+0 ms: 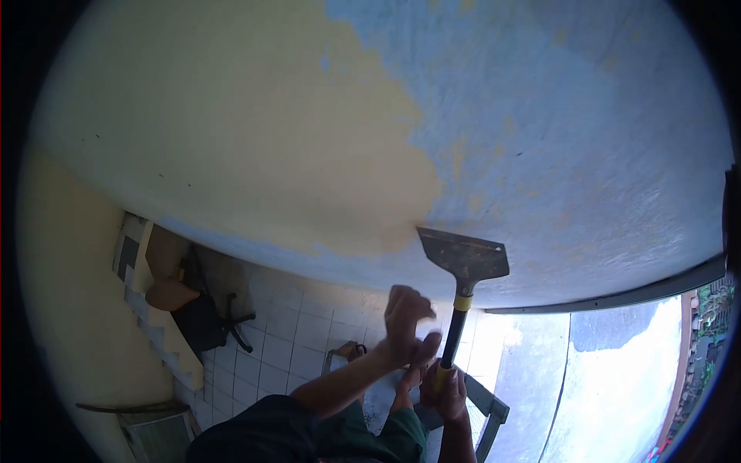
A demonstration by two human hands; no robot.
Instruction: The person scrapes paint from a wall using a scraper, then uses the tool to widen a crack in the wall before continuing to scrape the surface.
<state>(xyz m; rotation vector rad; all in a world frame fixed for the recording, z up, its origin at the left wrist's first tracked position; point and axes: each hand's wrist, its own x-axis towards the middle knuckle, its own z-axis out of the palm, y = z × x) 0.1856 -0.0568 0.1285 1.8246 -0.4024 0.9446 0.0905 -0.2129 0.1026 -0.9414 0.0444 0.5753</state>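
Note:
My right hand (444, 392) is wrapped round the yellow-and-black handle of a long-handled scraper (464, 256). Its wide dark metal blade points up, with the edge right at the wall (309, 162). The wall carries cream paint on the left and bare bluish patches with cream remnants on the right. My left hand (409, 326) is raised just left of the handle, off it, thumb apart and fingers loosely bent, holding nothing. The blade overlaps the lower wall near the boundary of the cream paint.
Below are my legs in green shorts and a grey frame (488, 409) beside them. White floor tiles (285, 328) run along the wall's foot. A black wheeled chair (204, 320) stands near steps (158, 339) at left. Bright paving (610, 386) and plants (714, 324) lie at right.

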